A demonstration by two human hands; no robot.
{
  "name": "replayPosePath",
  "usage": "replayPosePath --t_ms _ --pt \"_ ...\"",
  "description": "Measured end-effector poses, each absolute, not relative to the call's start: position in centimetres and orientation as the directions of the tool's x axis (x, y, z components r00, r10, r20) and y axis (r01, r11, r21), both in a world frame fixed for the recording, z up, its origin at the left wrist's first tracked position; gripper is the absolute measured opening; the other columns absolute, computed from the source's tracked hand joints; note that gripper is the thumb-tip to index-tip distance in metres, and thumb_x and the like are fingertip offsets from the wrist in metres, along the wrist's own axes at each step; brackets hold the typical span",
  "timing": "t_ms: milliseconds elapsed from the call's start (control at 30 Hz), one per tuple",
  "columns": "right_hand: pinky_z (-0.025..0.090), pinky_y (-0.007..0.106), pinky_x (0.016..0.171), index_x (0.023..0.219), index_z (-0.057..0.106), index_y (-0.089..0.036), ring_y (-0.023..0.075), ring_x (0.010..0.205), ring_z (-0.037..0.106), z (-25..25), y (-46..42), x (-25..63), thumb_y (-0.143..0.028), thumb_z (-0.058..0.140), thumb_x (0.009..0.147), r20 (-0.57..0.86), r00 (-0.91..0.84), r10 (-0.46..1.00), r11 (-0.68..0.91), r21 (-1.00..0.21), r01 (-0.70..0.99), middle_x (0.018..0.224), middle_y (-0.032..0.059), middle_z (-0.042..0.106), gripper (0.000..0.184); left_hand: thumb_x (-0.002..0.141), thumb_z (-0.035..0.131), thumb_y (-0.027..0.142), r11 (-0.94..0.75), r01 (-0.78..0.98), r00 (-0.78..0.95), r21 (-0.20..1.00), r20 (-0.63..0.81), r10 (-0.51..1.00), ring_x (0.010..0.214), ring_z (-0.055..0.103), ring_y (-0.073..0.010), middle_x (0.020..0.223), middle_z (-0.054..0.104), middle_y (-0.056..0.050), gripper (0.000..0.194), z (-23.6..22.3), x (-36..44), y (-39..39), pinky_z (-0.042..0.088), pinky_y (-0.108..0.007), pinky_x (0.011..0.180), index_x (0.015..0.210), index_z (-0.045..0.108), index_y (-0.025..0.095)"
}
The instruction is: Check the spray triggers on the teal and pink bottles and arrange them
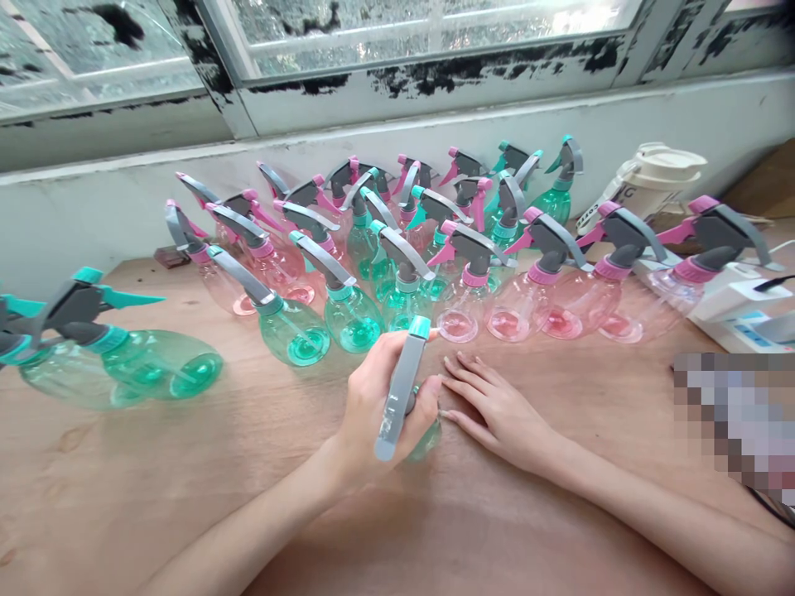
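My left hand (369,406) is wrapped round the head of a green spray bottle (398,401) at the front middle of the table. The bottle's grey top and teal nozzle show above the fingers. Most of its green body is hidden under the hand. Just right of it, my right hand (503,410) lies flat on the wood, fingers stretched out, the fingertips close to the bottle. Beyond both hands stand green and pink bottles in rows; the nearest are a pink spray bottle (460,324) and a green spray bottle (353,319).
Two green spray bottles (155,364) stand apart at the left. At the back right are a white jug (662,178) and a white power strip (733,310) with plugs. A wall (112,203) with windows borders the table (298,530). A blurred patch covers something at the right.
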State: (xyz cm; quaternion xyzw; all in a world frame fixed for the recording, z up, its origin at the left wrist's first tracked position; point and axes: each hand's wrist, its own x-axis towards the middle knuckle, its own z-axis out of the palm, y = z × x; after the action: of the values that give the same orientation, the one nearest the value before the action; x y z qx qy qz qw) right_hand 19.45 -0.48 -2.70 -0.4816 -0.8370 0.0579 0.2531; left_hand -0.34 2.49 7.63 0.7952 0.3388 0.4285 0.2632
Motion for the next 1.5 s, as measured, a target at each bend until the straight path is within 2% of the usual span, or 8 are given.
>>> replayPosePath --t_ms 467,733,833,900,1067,1167,1367,1500 --pt "0.036 0.054 0.114 0.132 0.056 -0.011 0.0308 0.140 0.039 -2.7 -0.5 19.5 -0.034 0.052 0.095 0.349 -0.426 0.835 0.532 -0.312 0.787 0.144 0.0152 0.051 0.044 0.089 0.052 0.019 -0.661 0.311 0.402 0.683 0.536 0.742 0.101 0.063 -0.0229 0.109 0.063 -0.010 0.025 7.1 -0.3 2.9 0.055 -0.037 0.085 0.114 0.054 0.020" --pt "0.039 0.056 0.111 0.132 0.057 -0.010 0.0323 0.139 0.040 -2.5 -0.4 19.5 -0.034 0.051 0.095 0.331 -0.437 0.837 0.529 -0.280 0.801 0.145 0.0153 0.050 0.044 0.087 0.050 0.017 -0.714 0.342 0.452 0.611 0.559 0.695 0.073 0.060 -0.0170 0.079 0.059 -0.002 0.005 7.9 -0.6 3.1 0.052 -0.032 0.070 0.085 0.052 0.020" --pt "0.039 0.055 0.111 0.132 0.057 -0.010 0.0321 0.138 0.040 -2.5 -0.3 19.5 -0.034 0.051 0.095 0.336 -0.434 0.836 0.529 -0.278 0.802 0.144 0.0148 0.051 0.044 0.087 0.050 0.018 -0.693 0.349 0.446 0.630 0.539 0.715 0.081 0.062 -0.0188 0.088 0.062 -0.004 0.008 7.9 -0.7 3.0 0.053 -0.034 0.075 0.093 0.054 0.021" --pt "0.039 0.055 0.112 0.132 0.057 -0.011 0.0317 0.138 0.040 -2.6 -0.4 19.5 -0.034 0.051 0.096 0.342 -0.429 0.836 0.527 -0.280 0.803 0.144 0.0143 0.051 0.043 0.088 0.051 0.018 -0.673 0.363 0.413 0.644 0.536 0.736 0.094 0.063 -0.0218 0.101 0.063 -0.007 0.020 7.8 -0.7 2.8 0.052 -0.038 0.083 0.107 0.055 0.021" --pt "0.038 0.056 0.112 0.132 0.057 -0.010 0.0316 0.138 0.041 -2.5 -0.4 19.5 -0.034 0.051 0.096 0.341 -0.435 0.833 0.531 -0.275 0.801 0.144 0.0144 0.051 0.044 0.086 0.052 0.016 -0.664 0.415 0.344 0.622 0.568 0.747 0.122 0.051 -0.0286 0.123 0.055 -0.013 0.031 7.4 -0.4 2.7 0.043 -0.048 0.102 0.117 0.051 0.020" --pt "0.038 0.056 0.112 0.132 0.056 -0.009 0.0318 0.138 0.041 -2.5 -0.5 19.5 -0.034 0.051 0.096 0.345 -0.433 0.833 0.532 -0.278 0.800 0.144 0.0153 0.051 0.044 0.086 0.051 0.015 -0.662 0.401 0.355 0.633 0.559 0.750 0.117 0.055 -0.0269 0.119 0.058 -0.012 0.032 7.5 -0.4 2.6 0.044 -0.047 0.100 0.118 0.050 0.019" --pt "0.037 0.055 0.113 0.133 0.056 -0.010 0.0312 0.139 0.040 -2.7 -0.5 19.5 -0.034 0.052 0.095 0.351 -0.421 0.836 0.528 -0.311 0.790 0.144 0.0155 0.050 0.044 0.086 0.050 0.016 -0.616 0.424 0.365 0.664 0.497 0.787 0.101 0.060 -0.0237 0.113 0.061 -0.009 0.032 7.8 -0.4 2.3 0.051 -0.037 0.081 0.117 0.053 0.020" --pt "0.037 0.055 0.113 0.132 0.056 -0.011 0.0308 0.139 0.040 -2.8 -0.5 19.5 -0.034 0.051 0.096 0.349 -0.424 0.836 0.528 -0.301 0.794 0.144 0.0149 0.051 0.044 0.086 0.051 0.017 -0.620 0.411 0.372 0.668 0.498 0.783 0.102 0.061 -0.0232 0.113 0.061 -0.008 0.032 7.7 -0.5 2.5 0.051 -0.037 0.084 0.117 0.054 0.020"
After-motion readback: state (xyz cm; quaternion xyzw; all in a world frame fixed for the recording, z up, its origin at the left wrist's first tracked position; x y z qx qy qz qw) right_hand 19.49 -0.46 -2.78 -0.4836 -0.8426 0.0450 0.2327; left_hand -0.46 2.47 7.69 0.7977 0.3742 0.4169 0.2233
